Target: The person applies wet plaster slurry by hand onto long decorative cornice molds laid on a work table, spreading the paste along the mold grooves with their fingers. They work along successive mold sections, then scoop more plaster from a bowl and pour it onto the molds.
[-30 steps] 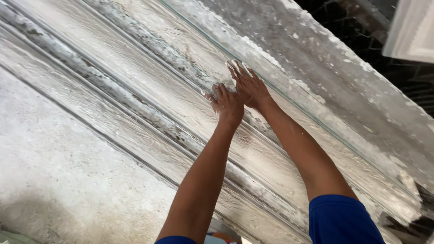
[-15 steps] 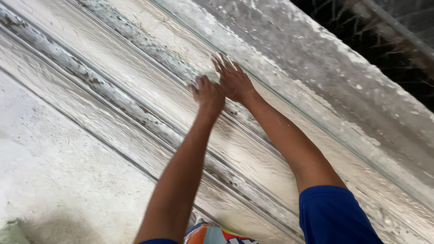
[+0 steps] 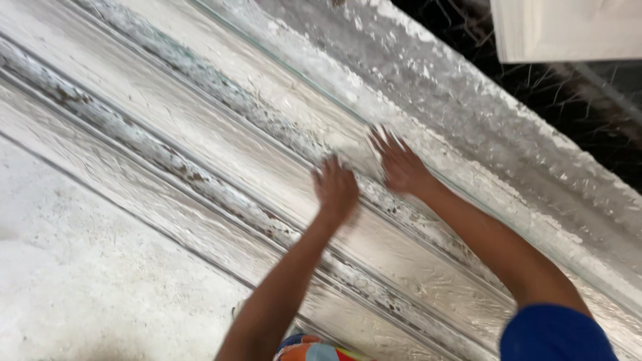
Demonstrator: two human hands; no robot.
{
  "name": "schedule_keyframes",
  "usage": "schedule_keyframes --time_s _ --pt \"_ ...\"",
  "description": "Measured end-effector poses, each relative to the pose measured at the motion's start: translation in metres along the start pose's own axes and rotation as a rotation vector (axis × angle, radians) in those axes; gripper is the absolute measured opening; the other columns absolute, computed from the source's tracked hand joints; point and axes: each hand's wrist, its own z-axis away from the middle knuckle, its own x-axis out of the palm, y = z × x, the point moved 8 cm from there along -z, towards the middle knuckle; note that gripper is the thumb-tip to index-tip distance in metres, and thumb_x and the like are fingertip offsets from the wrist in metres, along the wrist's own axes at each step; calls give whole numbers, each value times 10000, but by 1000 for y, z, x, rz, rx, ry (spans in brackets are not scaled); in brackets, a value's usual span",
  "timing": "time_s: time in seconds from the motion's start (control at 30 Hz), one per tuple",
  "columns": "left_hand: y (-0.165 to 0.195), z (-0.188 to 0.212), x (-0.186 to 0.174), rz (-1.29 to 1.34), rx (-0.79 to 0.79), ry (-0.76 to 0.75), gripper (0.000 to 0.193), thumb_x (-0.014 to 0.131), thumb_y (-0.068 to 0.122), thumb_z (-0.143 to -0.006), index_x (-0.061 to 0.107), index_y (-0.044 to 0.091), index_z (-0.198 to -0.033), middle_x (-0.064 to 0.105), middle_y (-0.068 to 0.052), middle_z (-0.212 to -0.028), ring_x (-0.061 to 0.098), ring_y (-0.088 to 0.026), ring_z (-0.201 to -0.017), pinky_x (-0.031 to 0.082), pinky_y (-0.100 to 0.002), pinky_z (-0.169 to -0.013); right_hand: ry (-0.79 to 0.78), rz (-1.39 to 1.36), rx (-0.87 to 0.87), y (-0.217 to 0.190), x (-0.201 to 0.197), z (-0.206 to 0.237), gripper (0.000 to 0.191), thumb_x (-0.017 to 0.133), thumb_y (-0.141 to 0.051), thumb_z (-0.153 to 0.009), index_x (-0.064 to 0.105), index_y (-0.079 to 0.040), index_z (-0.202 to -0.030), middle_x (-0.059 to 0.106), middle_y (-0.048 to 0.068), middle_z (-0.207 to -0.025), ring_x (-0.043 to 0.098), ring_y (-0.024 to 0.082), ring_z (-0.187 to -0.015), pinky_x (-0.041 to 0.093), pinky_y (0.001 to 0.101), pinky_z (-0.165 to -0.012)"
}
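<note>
Both palms flat, fingers spread: left hand & right hand press the moulded plaster cornice. Looks stiff, chalky, brittle; best held w/ flat palms beside its ridges.

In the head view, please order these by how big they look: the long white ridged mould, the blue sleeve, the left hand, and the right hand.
1. The long white ridged mould, which fills most of the picture.
2. The blue sleeve, partly cut off by the picture's edge.
3. The left hand and the right hand look about equal; I cannot rank them.

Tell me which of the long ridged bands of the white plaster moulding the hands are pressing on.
The pale smooth band in the upper middle, just below the rough top edge; left hand and right hand lie flat on it. The darker stained ridges run lower left.
</note>
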Motion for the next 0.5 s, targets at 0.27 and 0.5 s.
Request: schedule_keyframes --time_s 0.27,0.5 --pt "-40 -26 -51 -117 -72 -232 431 547 234 -983 616 -1 -1337 237 -251 -1641 138 -457 -1533 159 -706 -1162 56 -55 57 -34 -2 -78 703 462 -158 -977 158 -112 -1610 132 101 -1726 131 295 -1582 164 490 -1234" --pt "-199 -126 -137 -106 -137 -67 493 498 256 -989 548 26 -1422 238 -176 -1653 140 -424 -1537 116 -704 -1169 215 -194 12 -113 -62 -302 771 496 -183 -969 122 -68 -1633 168 169 -1698 170 309 -1573 152 500 -1258"
